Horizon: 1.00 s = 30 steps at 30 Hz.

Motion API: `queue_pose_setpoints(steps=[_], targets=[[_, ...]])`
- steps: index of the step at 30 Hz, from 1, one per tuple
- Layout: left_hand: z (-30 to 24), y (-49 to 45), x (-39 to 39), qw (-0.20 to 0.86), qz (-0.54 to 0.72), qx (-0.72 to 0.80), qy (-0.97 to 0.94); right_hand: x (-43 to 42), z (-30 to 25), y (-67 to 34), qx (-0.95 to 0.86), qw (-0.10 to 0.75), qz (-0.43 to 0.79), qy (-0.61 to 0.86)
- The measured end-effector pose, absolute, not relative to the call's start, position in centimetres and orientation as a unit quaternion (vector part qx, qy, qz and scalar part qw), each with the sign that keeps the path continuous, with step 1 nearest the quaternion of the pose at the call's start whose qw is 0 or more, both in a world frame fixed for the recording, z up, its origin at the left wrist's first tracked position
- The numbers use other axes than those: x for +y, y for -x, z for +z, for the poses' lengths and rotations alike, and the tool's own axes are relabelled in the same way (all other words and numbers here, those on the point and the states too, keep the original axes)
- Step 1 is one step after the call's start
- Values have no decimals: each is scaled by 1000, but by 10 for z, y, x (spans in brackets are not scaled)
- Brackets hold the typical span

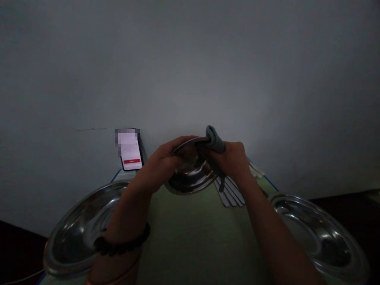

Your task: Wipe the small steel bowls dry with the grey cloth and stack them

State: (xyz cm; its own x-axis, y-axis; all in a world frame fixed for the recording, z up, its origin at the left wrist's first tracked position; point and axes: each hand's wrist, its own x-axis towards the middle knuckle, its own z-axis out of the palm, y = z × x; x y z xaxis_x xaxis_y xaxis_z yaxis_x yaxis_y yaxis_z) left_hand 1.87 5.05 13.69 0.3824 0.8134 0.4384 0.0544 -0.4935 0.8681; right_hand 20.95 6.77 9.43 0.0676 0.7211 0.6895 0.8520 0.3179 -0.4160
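Observation:
A shiny metal bowl is held tilted above the table, its inside turned toward me. My left hand is closed on the bowl's left rim, with the thumb over the inner side. At the right rim, my right hand grips a grey-green cloth, which is folded over the bowl's edge. One end of the cloth hangs down below that hand. Several flat, pale-handled utensils lie side by side on the table under my right hand; their far ends are hidden.
A large metal basin stands at the left, partly behind my left forearm. Another metal basin is at the right. A lit phone leans against the wall behind the green tabletop. White objects lie near the back right edge.

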Motion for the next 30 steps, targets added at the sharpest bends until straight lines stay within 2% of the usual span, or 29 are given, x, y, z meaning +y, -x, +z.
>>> queue_pose_setpoints(steps=[4, 8, 12, 15, 17, 20, 24, 30], targets=[[133, -11, 58, 483, 516, 295, -643, 73, 84, -196, -624, 514, -13, 588], [134, -15, 62, 468, 616, 292, -562, 77, 78, -180, -537, 590, 51, 600], [127, -35, 67, 400, 741, 265, -470, 81, 65, -159, -479, 624, 242, 568], [119, -43, 73, 395, 761, 276, -434, 82, 53, -143, -446, 630, 370, 518], [117, -40, 76, 410, 749, 285, -436, 84, 49, -140, -432, 632, 411, 496], [119, -26, 79, 435, 705, 315, -463, 86, 54, -152, -467, 632, 377, 490], [130, -8, 73, 418, 639, 363, -534, 81, 75, -181, -553, 622, 232, 503], [142, 0, 53, 437, 466, 329, -695, 64, 97, -204, -657, 543, 108, 511]])
